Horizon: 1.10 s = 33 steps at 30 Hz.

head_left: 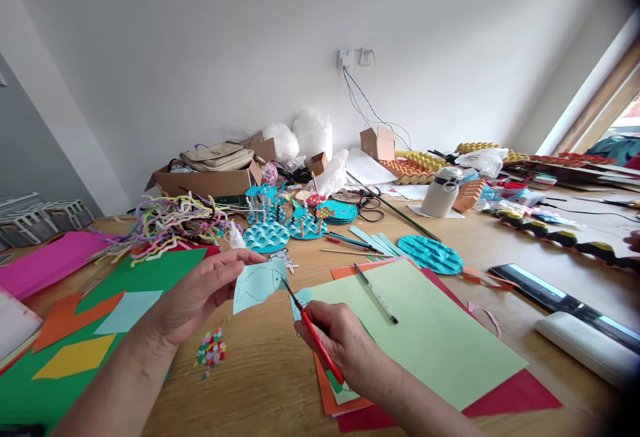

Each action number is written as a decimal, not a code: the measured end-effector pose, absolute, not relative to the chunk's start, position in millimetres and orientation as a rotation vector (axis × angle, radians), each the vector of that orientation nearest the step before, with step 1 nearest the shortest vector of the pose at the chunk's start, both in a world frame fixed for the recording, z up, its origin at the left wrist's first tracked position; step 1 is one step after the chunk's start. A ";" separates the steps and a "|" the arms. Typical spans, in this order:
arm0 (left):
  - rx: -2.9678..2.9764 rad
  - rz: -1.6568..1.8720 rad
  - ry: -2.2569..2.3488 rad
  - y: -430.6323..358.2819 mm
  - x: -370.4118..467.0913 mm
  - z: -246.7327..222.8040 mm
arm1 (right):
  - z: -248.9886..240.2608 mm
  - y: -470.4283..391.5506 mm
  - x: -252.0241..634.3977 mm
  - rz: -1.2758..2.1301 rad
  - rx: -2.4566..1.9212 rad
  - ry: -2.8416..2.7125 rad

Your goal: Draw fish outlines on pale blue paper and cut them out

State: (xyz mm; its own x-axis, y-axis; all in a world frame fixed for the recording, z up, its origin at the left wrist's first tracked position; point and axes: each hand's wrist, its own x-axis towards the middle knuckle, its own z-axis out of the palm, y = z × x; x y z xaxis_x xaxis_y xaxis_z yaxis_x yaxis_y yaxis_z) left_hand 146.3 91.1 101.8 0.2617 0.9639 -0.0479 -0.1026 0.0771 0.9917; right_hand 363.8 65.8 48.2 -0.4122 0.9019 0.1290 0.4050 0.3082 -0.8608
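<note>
My left hand [203, 290] pinches the left side of a light blue piece of paper [256, 285] with a fish outline drawn on it. In my right hand [340, 337] is a pair of red-handled scissors [316, 337], its dark blades meeting the paper's right edge close to the fish's eye. Whether the blades are apart is hard to make out. Another light blue paper scrap [301, 299] with a drawn line lies behind the scissors, partly hidden. Below the paper, a fish shape covered in coloured dots [212, 351] rests on the wooden table [260, 383].
Pale green sheets [425, 330] with a pen [376, 293] on top lie to the right. Coloured paper pieces [75, 357] spread over green card at left. Pipe cleaners [175, 220], blue fish models [305, 220] and a white jar [442, 191] stand farther back.
</note>
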 end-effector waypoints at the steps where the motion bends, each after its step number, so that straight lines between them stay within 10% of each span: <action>1: 1.229 1.005 1.012 91.4 143.6 103.2 | 48.6 65.7 363.8 1.024 -1.148 -1.975; 33: 1.207 0.839 0.960 86.2 165.4 91.1 | 49.8 64.1 367.7 1.340 -0.991 -1.994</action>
